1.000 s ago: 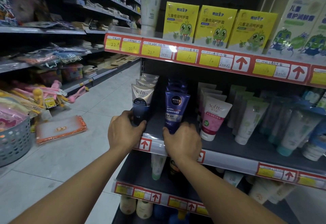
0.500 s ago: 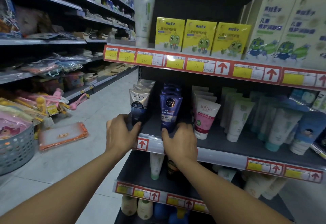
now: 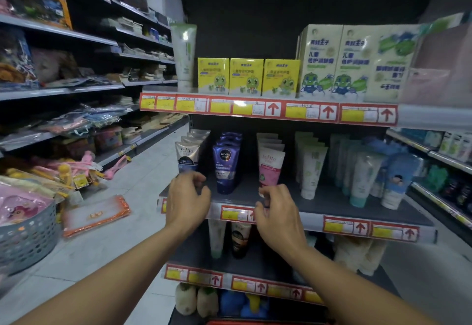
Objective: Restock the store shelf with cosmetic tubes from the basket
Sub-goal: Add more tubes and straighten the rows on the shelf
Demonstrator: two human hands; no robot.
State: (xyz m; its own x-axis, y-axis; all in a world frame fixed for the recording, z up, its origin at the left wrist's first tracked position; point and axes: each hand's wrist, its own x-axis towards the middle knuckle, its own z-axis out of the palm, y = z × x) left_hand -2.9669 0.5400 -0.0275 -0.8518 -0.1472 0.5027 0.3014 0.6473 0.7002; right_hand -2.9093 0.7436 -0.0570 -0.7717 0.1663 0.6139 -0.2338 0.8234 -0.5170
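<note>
On the shelf point(image 3: 332, 204), upright tubes point(image 3: 226, 163).

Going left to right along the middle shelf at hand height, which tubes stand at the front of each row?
Softto tube with dark band → blue Nivea Men tube → pink Softto tube → white tube with green print → pale teal-capped tube.

Dark shelf point(image 3: 332, 202) carries upright cosmetic tubes point(image 3: 226, 168)

Two bare forearms, no sleeves visible; left hand point(image 3: 187, 200) plain, right hand point(image 3: 279, 213) with dark ring.
</note>
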